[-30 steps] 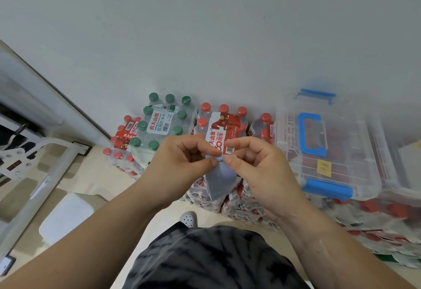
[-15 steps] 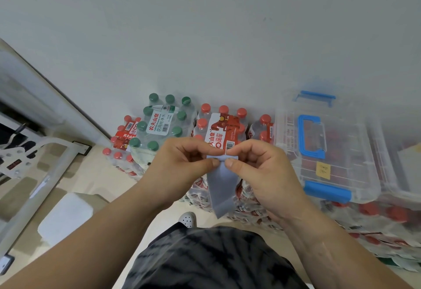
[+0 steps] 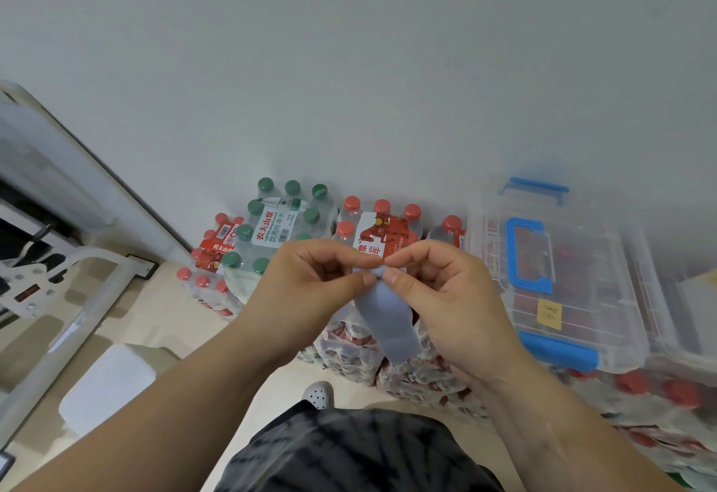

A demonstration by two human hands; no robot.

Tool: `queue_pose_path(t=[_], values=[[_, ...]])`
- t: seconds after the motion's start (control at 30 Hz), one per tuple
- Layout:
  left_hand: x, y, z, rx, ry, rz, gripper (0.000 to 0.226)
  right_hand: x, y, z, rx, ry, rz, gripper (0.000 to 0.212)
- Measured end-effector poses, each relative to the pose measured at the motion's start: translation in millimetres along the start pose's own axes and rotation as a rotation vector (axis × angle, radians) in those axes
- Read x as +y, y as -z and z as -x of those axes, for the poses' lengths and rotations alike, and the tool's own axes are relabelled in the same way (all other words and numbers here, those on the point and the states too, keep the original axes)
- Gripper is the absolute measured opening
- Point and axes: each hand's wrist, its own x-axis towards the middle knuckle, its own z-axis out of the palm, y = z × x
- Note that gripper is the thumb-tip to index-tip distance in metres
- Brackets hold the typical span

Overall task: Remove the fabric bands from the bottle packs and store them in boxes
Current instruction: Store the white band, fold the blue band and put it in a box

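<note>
Both hands met in mid-air in front of the stacked packs. The left hand [image 3: 310,290] and the right hand [image 3: 446,297] each had the thumb and forefinger curled into a pinch on the top edge of a grey-blue fabric band [image 3: 392,328], the thumb tips nearly touching, the other fingers bent loosely behind. The band hung down from that pinch as a flat strip, leaning slightly to the right. Its lower end was free and touched no box.

Behind the hands, at the far edge of the floor [image 3: 186,328] against the wall [image 3: 349,65], a green-capped water pack [image 3: 279,228] stood just beside a red-capped water pack [image 3: 382,228]. More shrink-wrapped red-capped bottles lay below and to the left of them.

Toward the right, a clear storage box [image 3: 589,290] with a blue handle and blue latches sat lidded on top of further red-capped packs, a yellow sticky note [image 3: 549,313] on its lid. A second clear box [image 3: 690,297] stood beside it at the frame's right edge, too blurred to describe. A perforated white shoe [image 3: 318,394] showed on the floor beneath the hands.
</note>
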Motion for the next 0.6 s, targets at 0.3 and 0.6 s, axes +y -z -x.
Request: queue_pose_path(t=[0.3,0.6], values=[[4,6,-4,0.049,-0.022,-0.015,0.023,-7,-1,-10,-0.02,0.034,-0.067,0.012],[15,1,-6,0.066,-0.058,0.033,0.014,-17,4,-12,-0.009,0.081,-0.063,0.023]])
